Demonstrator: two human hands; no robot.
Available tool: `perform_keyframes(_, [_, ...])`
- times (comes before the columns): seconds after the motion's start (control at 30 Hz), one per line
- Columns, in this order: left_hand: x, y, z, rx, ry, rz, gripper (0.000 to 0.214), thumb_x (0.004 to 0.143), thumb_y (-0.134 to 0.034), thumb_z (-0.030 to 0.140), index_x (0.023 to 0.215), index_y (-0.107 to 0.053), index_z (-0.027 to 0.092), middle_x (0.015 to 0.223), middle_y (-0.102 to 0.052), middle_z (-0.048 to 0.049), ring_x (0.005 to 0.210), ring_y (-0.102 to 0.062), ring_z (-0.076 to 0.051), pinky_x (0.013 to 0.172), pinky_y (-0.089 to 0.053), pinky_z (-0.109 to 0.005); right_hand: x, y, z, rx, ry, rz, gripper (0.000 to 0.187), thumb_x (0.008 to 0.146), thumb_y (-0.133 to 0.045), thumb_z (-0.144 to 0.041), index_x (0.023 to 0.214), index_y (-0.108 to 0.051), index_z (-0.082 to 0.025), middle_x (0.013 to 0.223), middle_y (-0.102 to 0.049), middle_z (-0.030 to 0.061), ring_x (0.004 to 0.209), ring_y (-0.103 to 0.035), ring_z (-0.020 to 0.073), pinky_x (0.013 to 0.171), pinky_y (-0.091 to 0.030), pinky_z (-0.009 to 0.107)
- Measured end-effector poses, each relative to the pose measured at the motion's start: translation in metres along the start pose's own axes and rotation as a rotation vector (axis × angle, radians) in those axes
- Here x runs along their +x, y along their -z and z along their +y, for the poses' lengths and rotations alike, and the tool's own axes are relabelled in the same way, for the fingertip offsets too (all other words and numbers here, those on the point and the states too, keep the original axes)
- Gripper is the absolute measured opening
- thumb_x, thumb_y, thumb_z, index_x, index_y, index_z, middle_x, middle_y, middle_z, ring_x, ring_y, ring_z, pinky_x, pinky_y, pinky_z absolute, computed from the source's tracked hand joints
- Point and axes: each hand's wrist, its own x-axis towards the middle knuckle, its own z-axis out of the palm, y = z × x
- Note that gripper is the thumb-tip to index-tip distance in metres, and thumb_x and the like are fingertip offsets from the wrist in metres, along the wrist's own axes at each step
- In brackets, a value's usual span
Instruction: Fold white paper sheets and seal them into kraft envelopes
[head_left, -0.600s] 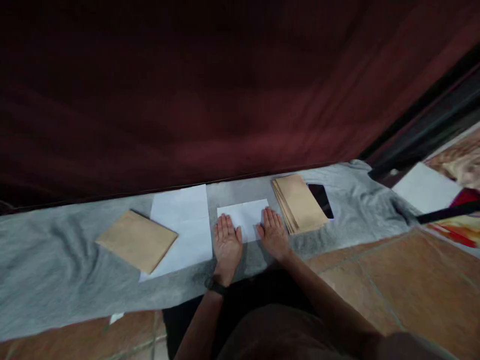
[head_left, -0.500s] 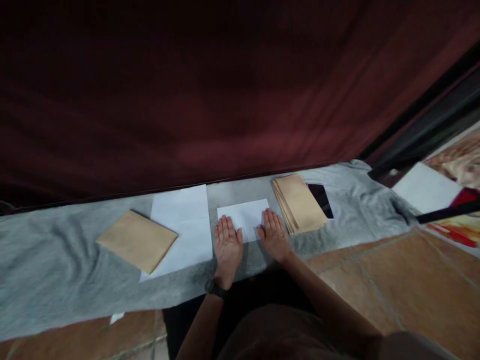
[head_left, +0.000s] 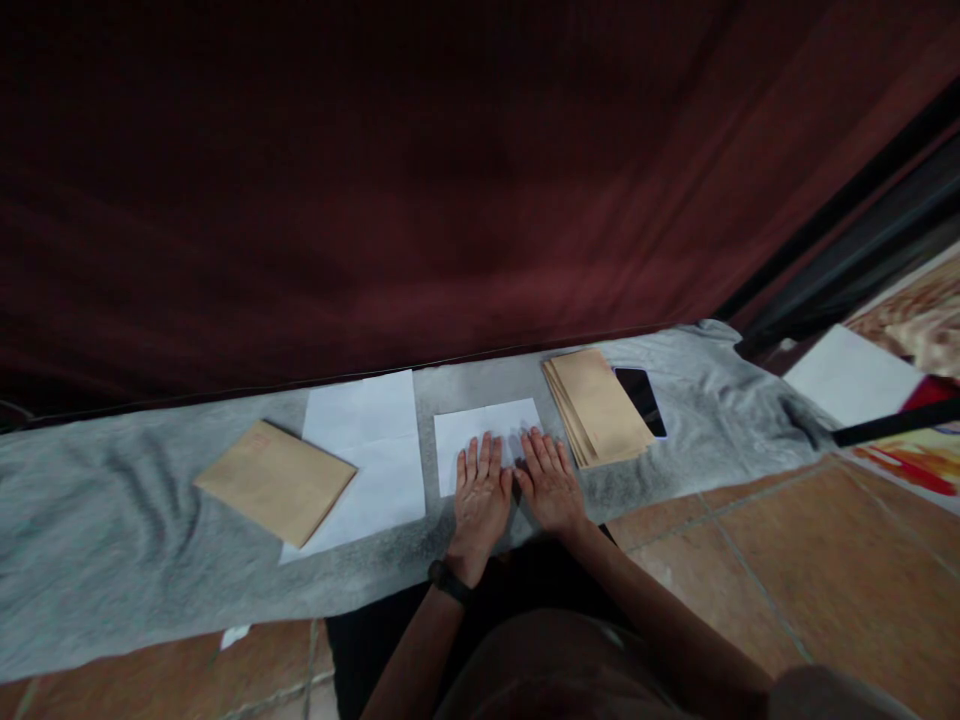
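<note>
Pressing palm-down with fingers spread and nothing pinched, the left hand [head_left: 480, 497] and the right hand [head_left: 553, 485] lie side by side, thumbs nearly touching, on the near part of a small white sheet [head_left: 484, 425]. Neither hand has closed on anything; they only bear down on the paper. From my feed the sheet looks folded over, though the picture is dim and soft there and I cannot be sure of a crease. It lies on a grey cloth [head_left: 112, 540], between a larger white sheet [head_left: 367, 440] on its left and a fanned stack of tan envelopes [head_left: 600, 405] on its right, apart from both. A single tan envelope [head_left: 274, 482] overlaps the larger sheet's left side, a dark phone [head_left: 641, 400] lies just beside the stack, and a black watch [head_left: 450, 580] sits on the left wrist. A dark red curtain [head_left: 375, 200] hangs behind the cloth, and tiled floor [head_left: 787, 570] runs along its near edge. My worry is the cloth: it is loose and rumpled, so any forward push could drag cloth and paper together and skew the sheet. The far edge is uncovered and could lift or creep, and a wide sweep of the right hand could scatter the fanned stack.
</note>
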Motion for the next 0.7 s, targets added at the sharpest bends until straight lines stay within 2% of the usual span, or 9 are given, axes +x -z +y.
perform_keyframes(0.17, [0.006,-0.001,0.004,-0.009,-0.053,-0.021,0.055,0.105,-0.034,0.024,0.159,-0.037,0.016,0.166,-0.036,-0.008,0.158,-0.021,-0.027,0.128,-0.025,-0.055,-0.001,0.002,0.002,0.047,0.057,-0.02,0.052,0.11,-0.035,-0.032,0.159,-0.039,-0.016,0.163,-0.042,0.0087,0.152,-0.037,0.0237,0.127,-0.023,0.046])
perform_keyframes(0.43, [0.002,-0.001,-0.014,0.022,0.042,0.051,0.056,0.105,-0.034,0.027,0.158,-0.035,0.007,0.163,-0.039,-0.0168,0.156,-0.028,-0.027,0.126,-0.029,-0.051,-0.006,-0.003,0.0,-0.02,-0.049,0.007,0.061,0.108,-0.038,-0.039,0.159,-0.035,-0.003,0.161,-0.041,0.0206,0.151,-0.037,0.0318,0.123,-0.03,0.049])
perform_keyframes(0.6, [-0.003,0.004,-0.024,0.002,0.117,0.12,0.057,0.104,-0.036,0.026,0.158,-0.035,0.006,0.162,-0.039,-0.0195,0.155,-0.031,-0.028,0.126,-0.029,-0.051,-0.005,-0.002,0.003,-0.033,-0.121,0.024,0.066,0.108,-0.037,-0.04,0.161,-0.027,-0.001,0.161,-0.039,0.0246,0.15,-0.039,0.0359,0.121,-0.032,0.054])
perform_keyframes(0.7, [-0.003,0.004,-0.025,0.0,0.128,0.13,0.059,0.103,-0.037,0.025,0.159,-0.034,0.005,0.162,-0.039,-0.0207,0.154,-0.031,-0.029,0.126,-0.029,-0.052,0.007,0.001,-0.002,0.003,-0.114,0.006,0.066,0.108,-0.037,-0.04,0.162,-0.026,-0.003,0.163,-0.037,0.0226,0.151,-0.036,0.0355,0.123,-0.03,0.055])
